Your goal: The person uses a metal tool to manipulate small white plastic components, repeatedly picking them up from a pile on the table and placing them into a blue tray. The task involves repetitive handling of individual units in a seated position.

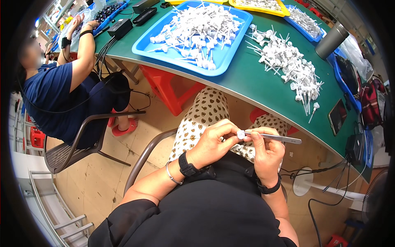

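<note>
Above my lap, my left hand (213,143) pinches a small white plastic piece (241,134) between thumb and fingers. My right hand (268,155) grips a pair of metal tweezers (291,140), its tips touching or very near the white piece; exactly where they meet it is too small to tell. On the green table (247,82) in front of me, a blue tray (164,60) holds a heap of white parts (201,26) with thin stems. To its right, a loose pile of similar white parts (290,61) lies directly on the tabletop.
A grey metal flask (331,40) and a phone (337,117) are at the table's right. Yellow trays (263,6) line the far side. At left a co-worker (61,94) sits reaching toward another blue tray. A red stool (168,88) stands beneath the table; cables hang at lower right.
</note>
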### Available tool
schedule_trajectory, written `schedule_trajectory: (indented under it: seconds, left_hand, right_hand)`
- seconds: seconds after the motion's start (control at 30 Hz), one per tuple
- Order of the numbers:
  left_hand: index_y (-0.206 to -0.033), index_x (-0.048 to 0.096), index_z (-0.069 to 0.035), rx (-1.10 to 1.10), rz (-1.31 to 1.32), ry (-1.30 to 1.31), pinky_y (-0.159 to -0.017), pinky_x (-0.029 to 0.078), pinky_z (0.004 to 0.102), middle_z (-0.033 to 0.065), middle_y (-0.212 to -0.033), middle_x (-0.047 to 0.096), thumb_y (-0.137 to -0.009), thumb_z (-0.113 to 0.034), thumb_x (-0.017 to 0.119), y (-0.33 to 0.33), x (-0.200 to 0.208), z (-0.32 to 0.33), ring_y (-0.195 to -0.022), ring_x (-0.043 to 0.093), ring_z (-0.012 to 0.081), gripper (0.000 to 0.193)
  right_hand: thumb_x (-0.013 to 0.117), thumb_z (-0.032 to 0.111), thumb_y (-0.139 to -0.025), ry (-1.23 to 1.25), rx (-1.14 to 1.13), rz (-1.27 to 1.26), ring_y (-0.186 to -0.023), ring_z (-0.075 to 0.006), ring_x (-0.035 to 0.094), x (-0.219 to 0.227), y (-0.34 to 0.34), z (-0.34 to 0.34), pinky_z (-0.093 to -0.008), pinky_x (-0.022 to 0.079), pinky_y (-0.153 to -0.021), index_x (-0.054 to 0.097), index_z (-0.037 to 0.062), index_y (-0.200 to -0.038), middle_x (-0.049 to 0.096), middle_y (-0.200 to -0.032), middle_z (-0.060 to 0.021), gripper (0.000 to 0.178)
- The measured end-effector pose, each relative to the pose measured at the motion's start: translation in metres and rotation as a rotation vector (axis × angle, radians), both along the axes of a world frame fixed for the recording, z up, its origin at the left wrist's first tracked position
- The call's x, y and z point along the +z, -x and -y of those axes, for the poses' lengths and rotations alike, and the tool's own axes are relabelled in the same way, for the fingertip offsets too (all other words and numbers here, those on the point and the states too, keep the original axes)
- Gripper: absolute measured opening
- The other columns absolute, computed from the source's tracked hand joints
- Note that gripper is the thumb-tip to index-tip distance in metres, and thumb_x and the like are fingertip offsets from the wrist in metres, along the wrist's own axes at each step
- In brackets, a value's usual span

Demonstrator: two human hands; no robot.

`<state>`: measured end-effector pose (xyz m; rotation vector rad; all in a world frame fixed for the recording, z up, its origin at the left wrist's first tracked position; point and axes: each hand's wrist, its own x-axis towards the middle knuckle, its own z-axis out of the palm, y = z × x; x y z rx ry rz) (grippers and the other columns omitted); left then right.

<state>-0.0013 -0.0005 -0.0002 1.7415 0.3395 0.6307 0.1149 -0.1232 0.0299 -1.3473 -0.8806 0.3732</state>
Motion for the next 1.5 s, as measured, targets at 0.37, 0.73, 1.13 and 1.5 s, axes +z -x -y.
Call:
schedule_trajectory:
  seconds: [0.37, 0.73, 1.13, 1.5]
  left_hand:
    - [-0.098, 0.072, -0.002, -0.008, 0.0, -0.045, -0.069, 0.051, 0.0272, 0.0066, -0.091, 0.066, -0.088, -0.002, 0.072, 0.001, -0.002, 0.001, -0.08, 0.064, 0.0148, 0.01]
    - [-0.098, 0.072, -0.002, -0.038, -0.012, -0.04, -0.069, 0.05, 0.0285, 0.0065, -0.091, 0.066, -0.088, -0.001, 0.071, 0.001, 0.0, -0.001, -0.08, 0.063, 0.0163, 0.011]
    - [-0.099, 0.072, -0.002, -0.027, -0.01, -0.074, -0.07, 0.051, 0.0285, 0.0068, -0.091, 0.067, -0.088, 0.0, 0.07, 0.002, 0.003, 0.0, -0.082, 0.065, 0.017, 0.011]
    - [-0.103, 0.069, -0.001, -0.08, 0.068, -0.249, -0.068, 0.052, 0.0303, 0.0081, -0.093, 0.067, -0.088, 0.001, 0.07, -0.001, -0.003, -0.005, -0.081, 0.066, 0.0191, 0.015]
  right_hand:
    - [0.062, 0.002, -0.097, 0.134, 0.012, 0.147, -0.078, -0.0136, 0.069, 0.003, -0.002, 0.005, -0.0259, 0.056, -0.071, 0.063, -0.0055, -0.098, 0.07, -0.089, -0.0104, 0.008]
    - [0.065, 0.0, -0.094, 0.088, 0.015, 0.279, -0.072, -0.0149, 0.069, 0.003, -0.003, 0.003, -0.026, 0.055, -0.063, 0.066, -0.0027, -0.097, 0.07, -0.086, -0.0101, 0.004]
    - [0.064, 0.0, -0.095, 0.066, -0.011, 0.245, -0.074, -0.0149, 0.07, 0.0, 0.0, 0.003, -0.0254, 0.056, -0.065, 0.065, -0.005, -0.097, 0.069, -0.088, -0.0103, 0.005]
    - [0.061, 0.001, -0.097, 0.258, 0.108, 0.084, -0.083, -0.0158, 0.071, 0.016, -0.01, 0.008, -0.0265, 0.057, -0.07, 0.064, -0.0064, -0.097, 0.07, -0.093, -0.0131, 0.007]
